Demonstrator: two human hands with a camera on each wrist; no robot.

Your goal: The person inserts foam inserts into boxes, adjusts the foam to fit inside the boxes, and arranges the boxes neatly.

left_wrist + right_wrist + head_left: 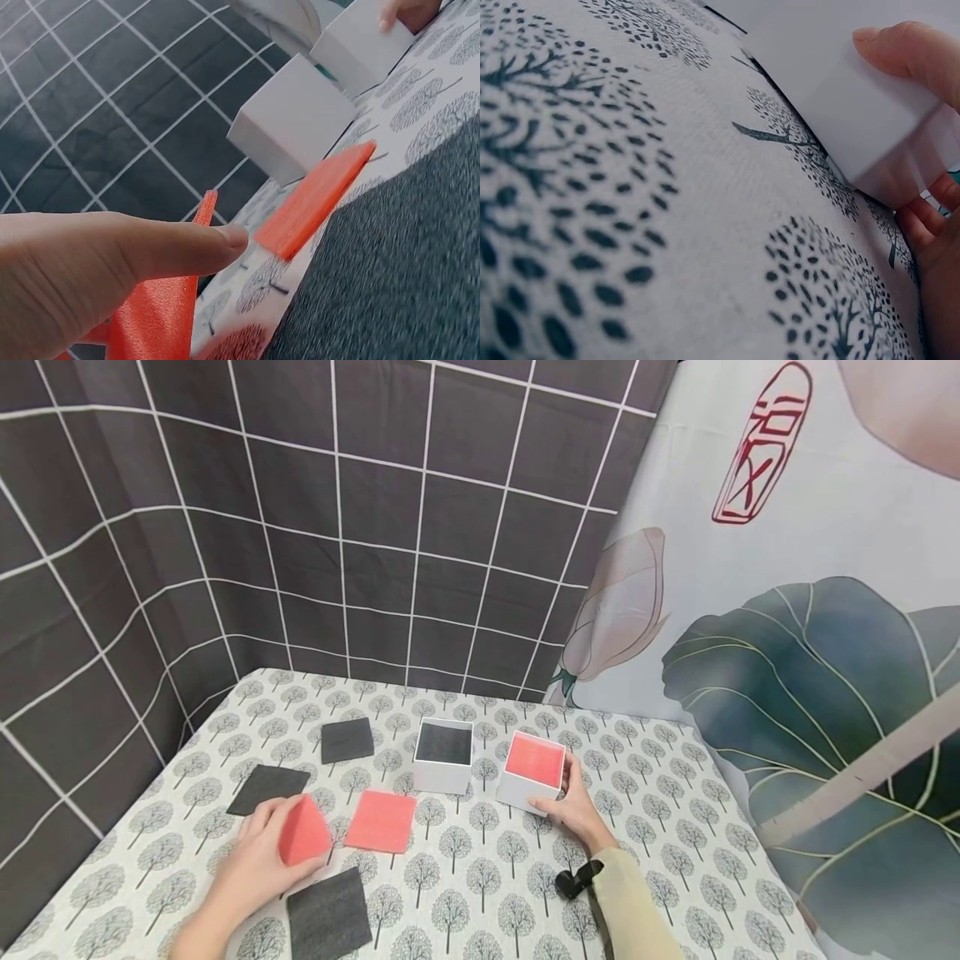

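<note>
In my left hand [258, 860] a red foam square [306, 833] is pinched between thumb and fingers, tilted up off the table. The left wrist view shows the thumb lying across its face. My right hand [576, 806] grips the near right corner of a white open box [517, 791], thumb on the front wall and fingers round the side. Red foam [536, 760] shows inside that box. Just left of it stands a second white box [442, 778] with a black square [445, 743] inside. Another red square [381, 821] lies flat to the right of my left hand.
Black squares lie about the left side: one at the back [347, 741], one beyond the left hand [267, 787], one near the front [328, 916]. A tree-print cloth [480, 868] covers the table. A dark grid curtain [300, 527] hangs behind.
</note>
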